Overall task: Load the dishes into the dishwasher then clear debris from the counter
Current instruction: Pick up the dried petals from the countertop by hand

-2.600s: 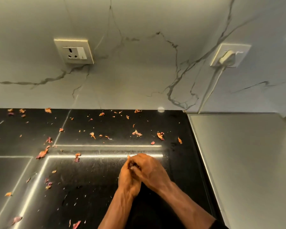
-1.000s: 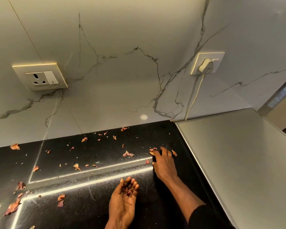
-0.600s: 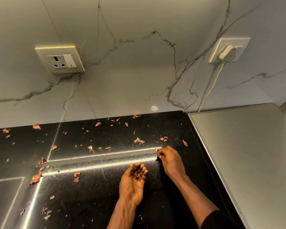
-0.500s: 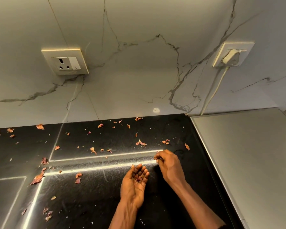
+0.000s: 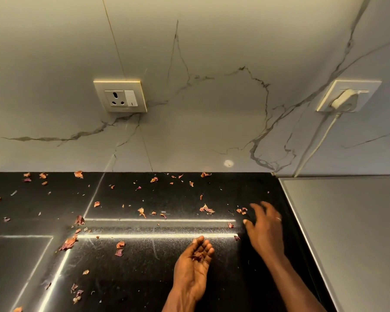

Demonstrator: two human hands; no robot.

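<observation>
Reddish-brown onion-skin flakes (image 5: 206, 208) lie scattered over the black counter (image 5: 144, 266). My left hand (image 5: 195, 264) is held palm up and cupped just above the counter, with a few flakes lying in the palm. My right hand (image 5: 264, 228) hovers to its right with fingers spread and slightly blurred, the fingertips close to small flakes (image 5: 241, 210) near the counter's right end. A ring sits on one finger. No dishes or dishwasher are in sight.
A grey steel surface (image 5: 351, 233) adjoins the counter on the right. The marble backsplash carries a socket (image 5: 120, 96) at left and a plugged-in white plug (image 5: 345, 101) with a cable running down at right. Larger flakes (image 5: 68, 243) lie at left.
My right hand has opened from a pinch and reached forward and right toward the flakes near the counter's end. My left hand stays cupped with the collected flakes.
</observation>
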